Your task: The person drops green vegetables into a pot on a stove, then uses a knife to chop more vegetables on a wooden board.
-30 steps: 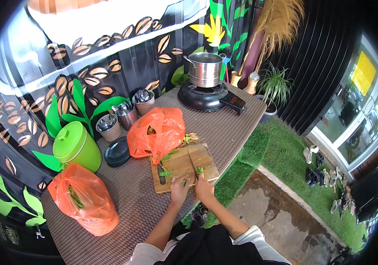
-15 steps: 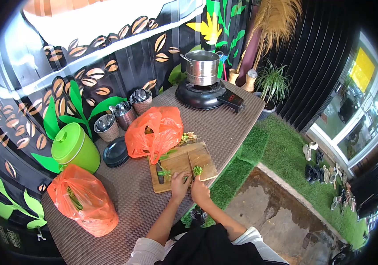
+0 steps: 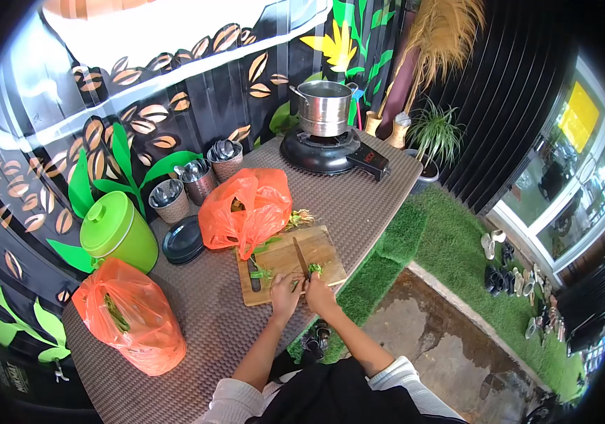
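Note:
On the wooden cutting board [image 3: 278,256], my right hand [image 3: 321,295] is closed round the handle of a knife [image 3: 300,253], its blade pointing away from me. My left hand [image 3: 285,291] is beside it with bent fingers, pinching green stems whose ends show between the hands. Chopped greens [image 3: 315,268] lie right of the blade, and leafy greens [image 3: 261,273] rest left of it near the board's handle slot. An orange plastic bag [image 3: 246,208] overlaps the board's far left edge. Root ends of a green bunch [image 3: 300,218] poke out beside that bag.
A steel pot [image 3: 325,109] stands on a portable stove [image 3: 322,152] at the table's far end. Along the wall are cutlery cups [image 3: 198,182], dark plates [image 3: 184,242] and a green lidded bucket [image 3: 120,232]. A second orange bag [image 3: 133,321] sits at the left.
The knife blade has tilted slightly leftward, and my right hand has shifted a little at the chopped greens. Both hands stay on the board; the whole view has moved slightly.

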A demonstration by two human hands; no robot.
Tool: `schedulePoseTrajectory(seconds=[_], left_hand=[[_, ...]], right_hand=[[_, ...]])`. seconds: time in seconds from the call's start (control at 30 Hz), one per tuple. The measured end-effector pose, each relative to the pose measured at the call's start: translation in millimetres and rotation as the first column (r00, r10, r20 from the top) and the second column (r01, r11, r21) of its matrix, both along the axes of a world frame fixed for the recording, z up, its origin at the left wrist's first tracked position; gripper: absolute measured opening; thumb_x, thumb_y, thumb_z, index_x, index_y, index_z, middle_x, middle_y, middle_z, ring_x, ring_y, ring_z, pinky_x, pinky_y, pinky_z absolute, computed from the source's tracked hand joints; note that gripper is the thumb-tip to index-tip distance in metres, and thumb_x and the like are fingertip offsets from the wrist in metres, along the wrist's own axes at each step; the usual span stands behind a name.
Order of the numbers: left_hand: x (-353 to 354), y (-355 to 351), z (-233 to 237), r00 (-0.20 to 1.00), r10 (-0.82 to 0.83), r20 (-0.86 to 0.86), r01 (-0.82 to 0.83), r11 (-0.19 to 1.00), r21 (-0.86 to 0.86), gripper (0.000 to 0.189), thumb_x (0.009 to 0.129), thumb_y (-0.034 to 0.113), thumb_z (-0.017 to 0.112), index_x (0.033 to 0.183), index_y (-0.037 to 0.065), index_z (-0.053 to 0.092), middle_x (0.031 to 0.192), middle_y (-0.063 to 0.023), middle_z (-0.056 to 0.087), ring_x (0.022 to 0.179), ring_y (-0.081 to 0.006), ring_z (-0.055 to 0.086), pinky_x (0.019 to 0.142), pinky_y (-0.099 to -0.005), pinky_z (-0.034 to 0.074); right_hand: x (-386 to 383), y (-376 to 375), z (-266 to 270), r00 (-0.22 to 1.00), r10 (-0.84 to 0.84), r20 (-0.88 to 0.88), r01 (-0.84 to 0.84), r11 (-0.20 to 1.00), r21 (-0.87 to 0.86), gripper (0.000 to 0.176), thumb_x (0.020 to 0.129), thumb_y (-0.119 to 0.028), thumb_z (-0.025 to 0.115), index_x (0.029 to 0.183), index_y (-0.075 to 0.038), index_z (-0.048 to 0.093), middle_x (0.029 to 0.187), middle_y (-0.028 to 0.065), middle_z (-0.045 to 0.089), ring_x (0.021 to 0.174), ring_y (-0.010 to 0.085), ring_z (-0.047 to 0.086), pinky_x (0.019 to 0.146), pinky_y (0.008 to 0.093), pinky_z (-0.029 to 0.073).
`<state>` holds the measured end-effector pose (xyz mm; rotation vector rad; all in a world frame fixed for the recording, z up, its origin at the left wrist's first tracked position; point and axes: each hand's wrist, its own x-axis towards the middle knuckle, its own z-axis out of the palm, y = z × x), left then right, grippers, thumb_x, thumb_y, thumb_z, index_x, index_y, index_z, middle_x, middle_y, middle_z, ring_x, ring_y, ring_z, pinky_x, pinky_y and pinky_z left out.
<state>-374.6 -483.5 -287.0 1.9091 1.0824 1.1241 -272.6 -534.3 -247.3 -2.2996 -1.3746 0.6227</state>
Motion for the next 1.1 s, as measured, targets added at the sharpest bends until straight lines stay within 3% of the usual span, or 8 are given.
schedulePoseTrajectory(seconds=[0.33,0.43,0.5,0.6,0.73,0.8,0.93,1.1], left_hand=[[1.9,6.1,-13.1,0.999,0.015,0.03,-0.017,0.997,0.078,0.016,0.074,0.005,0.072,0.09,0.006,0.068,0.082,-0.0075,0.067,0.079,-0.0238,0.061,0.07,-0.0344,0.05],[4.7,11.5,-12.9,0.998,-0.006,0.067,0.003,0.999,0.039,0.017,0.072,0.001,0.072,0.088,0.003,0.067,0.081,-0.008,0.067,0.077,-0.0209,0.063,0.07,-0.0321,0.051],[9.0,14.8,-13.3,0.976,0.049,0.214,-0.015,0.988,-0.156,0.018,0.071,-0.002,0.072,0.087,0.001,0.065,0.08,-0.0087,0.066,0.075,-0.0192,0.064,0.069,-0.0299,0.051],[3.4,16.5,-16.1,0.994,0.046,0.099,-0.033,0.992,-0.124,0.018,0.07,-0.002,0.073,0.086,0.001,0.064,0.08,-0.0095,0.066,0.072,-0.0185,0.064,0.07,-0.0294,0.051],[2.2,6.9,-12.2,0.983,0.019,0.181,0.004,0.992,-0.127,0.017,0.072,-0.001,0.072,0.087,0.001,0.064,0.081,-0.0089,0.067,0.076,-0.0199,0.063,0.071,-0.0306,0.051],[-1.5,1.5,-7.3,0.996,-0.011,0.084,0.007,0.998,0.055,0.016,0.074,0.001,0.071,0.088,0.002,0.065,0.082,-0.0083,0.066,0.081,-0.0223,0.062,0.072,-0.0319,0.05],[-3.3,0.9,-3.3,0.998,-0.013,0.058,0.01,0.998,0.055,0.015,0.075,0.002,0.07,0.09,0.003,0.066,0.083,-0.0079,0.066,0.085,-0.0242,0.06,0.075,-0.033,0.049],[-4.0,-1.7,-6.0,0.999,0.017,0.052,-0.02,0.998,0.054,0.017,0.075,0.002,0.07,0.091,0.004,0.066,0.084,-0.0076,0.067,0.084,-0.0245,0.06,0.075,-0.0345,0.049]], right_hand=[[-4.2,-4.3,-12.6,0.999,-0.03,0.032,0.03,1.0,0.005,0.033,0.095,-0.025,0.045,0.112,0.002,0.038,0.09,0.0317,0.063,0.086,0.0476,0.063,0.075,0.0544,0.051],[3.5,-4.2,-8.7,0.999,0.034,-0.042,-0.034,0.999,0.008,0.033,0.095,-0.025,0.045,0.113,0.001,0.038,0.088,0.0313,0.063,0.086,0.0478,0.063,0.075,0.0545,0.051],[-4.9,-13.6,-5.9,1.0,0.011,0.013,-0.011,1.0,-0.017,0.033,0.095,-0.026,0.045,0.112,0.003,0.039,0.087,0.0307,0.063,0.086,0.0481,0.063,0.075,0.0544,0.051],[-19.5,-16.1,-0.9,0.999,-0.033,0.031,0.034,0.998,-0.046,0.034,0.096,-0.026,0.045,0.112,0.003,0.039,0.086,0.0302,0.064,0.085,0.0479,0.063,0.074,0.0545,0.051],[-4.3,-2.4,-12.3,0.999,-0.003,0.046,0.005,0.999,-0.043,0.034,0.096,-0.027,0.045,0.113,0.002,0.039,0.088,0.0299,0.064,0.085,0.0472,0.063,0.074,0.0541,0.051],[-0.6,-3.3,-10.8,0.999,0.035,0.005,-0.035,0.999,-0.011,0.034,0.095,-0.028,0.045,0.114,0.0,0.038,0.089,0.0294,0.064,0.086,0.0461,0.064,0.075,0.0541,0.051],[-18.5,-14.3,-8.4,0.995,-0.039,0.091,0.036,0.998,0.043,0.033,0.096,-0.029,0.045,0.113,0.0,0.039,0.086,0.0291,0.064,0.086,0.0461,0.064,0.075,0.0548,0.05],[-0.9,3.0,-11.2,0.999,0.037,-0.008,-0.037,0.999,-0.004,0.032,0.095,-0.027,0.046,0.111,0.0,0.039,0.09,0.0297,0.064,0.086,0.0482,0.063,0.075,0.0555,0.05]])
